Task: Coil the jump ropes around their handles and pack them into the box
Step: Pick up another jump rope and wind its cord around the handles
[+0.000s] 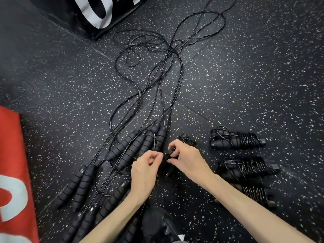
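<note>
Several black jump ropes lie uncoiled on the speckled rubber floor, their foam handles [133, 148] fanned out at lower centre and their thin cords [157, 79] trailing up the frame in a tangle. Three coiled bundles rest at the right: one [236, 140] at the top, one [249, 168] below it, one [254, 193] partly behind my right forearm. My left hand [143, 174] pinches the cord beside a bundle of handles [186, 140] that my right hand [187, 160] grips; that bundle is mostly hidden under the fingers. No box is in view.
A red padded block with white lettering [14, 181] fills the lower left edge. A black block with white lettering [98, 13] stands at the top left. A dark shoe or knee [157, 223] shows at the bottom centre.
</note>
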